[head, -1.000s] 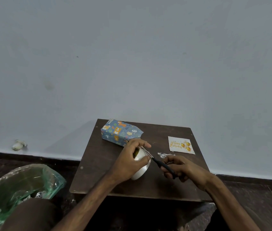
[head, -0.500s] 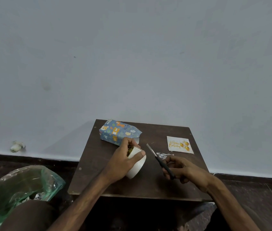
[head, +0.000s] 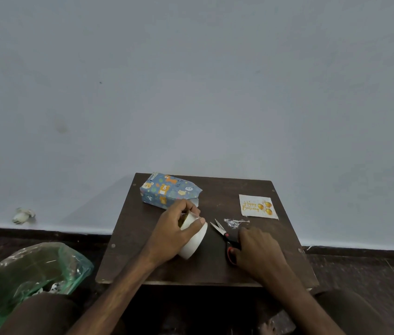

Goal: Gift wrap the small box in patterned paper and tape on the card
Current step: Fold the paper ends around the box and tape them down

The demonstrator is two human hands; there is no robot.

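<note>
The small box (head: 169, 191), wrapped in blue paper with animal prints, lies at the far left of the dark wooden table (head: 215, 269), its right end flap still loose. My left hand (head: 175, 234) grips a white tape roll (head: 194, 243) just in front of the box, thumb on a short piece of tape at the roll's top. Black-handled scissors (head: 225, 235) lie flat on the table with blades apart, and my right hand (head: 257, 250) rests on their handles. The white "Happy Birthday" card (head: 257, 206) lies at the table's far right.
Crumpled tape scraps (head: 233, 222) lie between the scissors and the card. A green plastic bag (head: 21, 279) with scraps stands on the floor at the left. A pale wall rises right behind the table; a small white object (head: 23, 215) lies at its base.
The scissors went from raised at the tape roll down onto the table, my right hand lowering with them. My left hand with the roll shifted slightly left.
</note>
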